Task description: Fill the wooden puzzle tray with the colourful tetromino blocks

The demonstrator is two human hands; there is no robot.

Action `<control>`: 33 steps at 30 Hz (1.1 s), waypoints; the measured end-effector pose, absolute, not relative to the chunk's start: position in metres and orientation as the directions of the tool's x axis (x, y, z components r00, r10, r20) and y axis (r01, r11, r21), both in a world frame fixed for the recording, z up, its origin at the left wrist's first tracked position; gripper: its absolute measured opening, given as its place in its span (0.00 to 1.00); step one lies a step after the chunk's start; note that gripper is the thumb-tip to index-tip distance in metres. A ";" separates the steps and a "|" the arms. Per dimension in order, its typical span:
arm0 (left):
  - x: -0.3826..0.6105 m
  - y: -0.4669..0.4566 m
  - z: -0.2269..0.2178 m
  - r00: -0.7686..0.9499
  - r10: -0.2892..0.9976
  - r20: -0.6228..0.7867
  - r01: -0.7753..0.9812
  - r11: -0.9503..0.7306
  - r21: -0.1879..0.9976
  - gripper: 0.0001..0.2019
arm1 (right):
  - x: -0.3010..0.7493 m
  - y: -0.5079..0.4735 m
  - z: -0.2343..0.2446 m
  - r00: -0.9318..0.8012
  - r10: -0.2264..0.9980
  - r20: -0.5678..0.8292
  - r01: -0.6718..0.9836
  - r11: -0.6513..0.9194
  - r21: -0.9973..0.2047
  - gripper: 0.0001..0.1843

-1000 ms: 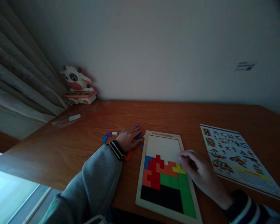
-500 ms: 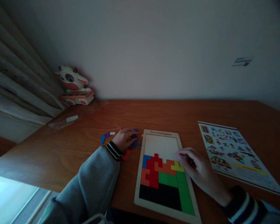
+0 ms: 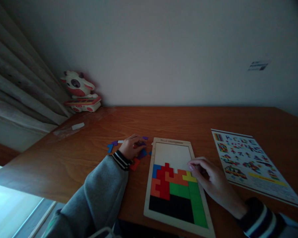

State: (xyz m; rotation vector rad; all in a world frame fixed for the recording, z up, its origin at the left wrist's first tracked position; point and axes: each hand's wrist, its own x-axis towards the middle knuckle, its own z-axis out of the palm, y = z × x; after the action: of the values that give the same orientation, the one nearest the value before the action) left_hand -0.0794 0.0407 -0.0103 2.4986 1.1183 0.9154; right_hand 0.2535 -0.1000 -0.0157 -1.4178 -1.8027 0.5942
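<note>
A wooden puzzle tray (image 3: pixel 149 185) lies on the brown table in front of me, its lower half filled with coloured block pieces (image 3: pixel 175 188) and its upper half bare. My left hand (image 3: pixel 131 147) rests among loose pieces (image 3: pixel 141 153) left of the tray, fingers curled over a small piece I cannot name. My right hand (image 3: pixel 208 177) lies on the tray's right edge, fingers bent, fingertips touching the yellow piece (image 3: pixel 190 178).
A printed pattern sheet (image 3: pixel 245 162) lies to the right of the tray. A toy cow (image 3: pixel 79 91) sits at the back left corner by grey curtains (image 3: pixel 20 82). A clear plastic bag (image 3: pixel 69 129) lies near it. More loose pieces (image 3: pixel 113 144) lie further left.
My left hand has drawn its spread fingers together over the loose pieces and pulled back slightly. The right hand has stayed on the tray's right edge.
</note>
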 end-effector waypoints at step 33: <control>-0.089 0.033 -0.009 0.681 0.535 0.501 0.589 -0.806 0.060 0.13 | 0.253 -0.102 -0.013 -0.103 0.956 0.276 0.628 0.277 -0.727 0.13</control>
State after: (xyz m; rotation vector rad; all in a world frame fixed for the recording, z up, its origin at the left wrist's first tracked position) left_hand -0.0891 0.0335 -0.0094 2.9768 0.9985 0.8314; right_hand 0.2525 -0.1016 -0.0132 -1.4338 -1.8195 0.5693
